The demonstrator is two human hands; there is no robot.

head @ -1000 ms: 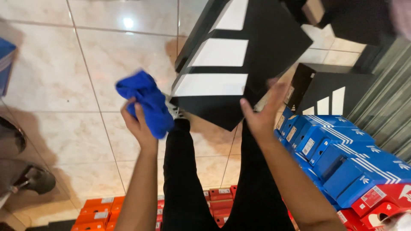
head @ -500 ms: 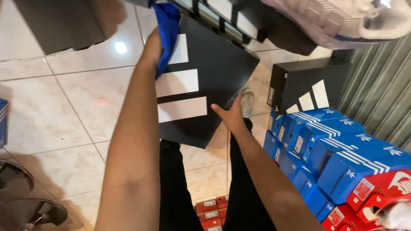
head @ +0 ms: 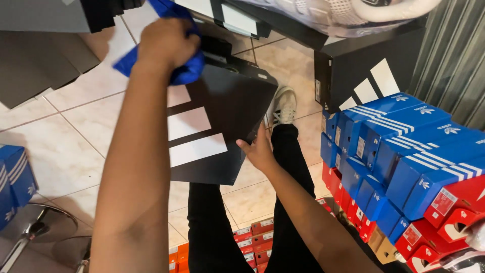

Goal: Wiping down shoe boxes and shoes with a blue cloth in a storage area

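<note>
A: At the far left edge, what lies by the floor?

B: A blue cardboard box (head: pixel 14 177) with pale stripes, standing on glossy cream floor tiles (head: pixel 55 146), with a shiny metal stool leg (head: pixel 30 230) just below it.

A: And the raised arm?

B: The left hand (head: pixel 166 43) is closed tight on a soft, crumpled blue cloth (head: pixel 174 71), pressed against the upper corner of a flat black box (head: pixel 217 126). That box is smooth matt card, rectangular, with three white slanted bars on its face, and it is held up in the air, tilted, in front of black trousers (head: pixel 222 227).

A: What about the other side of it?

B: The right hand (head: pixel 258 151) grips the box's lower right edge, fingers curled under and thumb on the rim. Beyond it a white laced shoe (head: pixel 284 105) rests on the tiles.

A: Further right?

B: A taller black box (head: pixel 369 71) with white bars, then a stack of blue boxes (head: pixel 404 146) with striped lids, and red boxes (head: pixel 449 212) under them, against a ribbed grey shutter (head: pixel 454 55).
</note>
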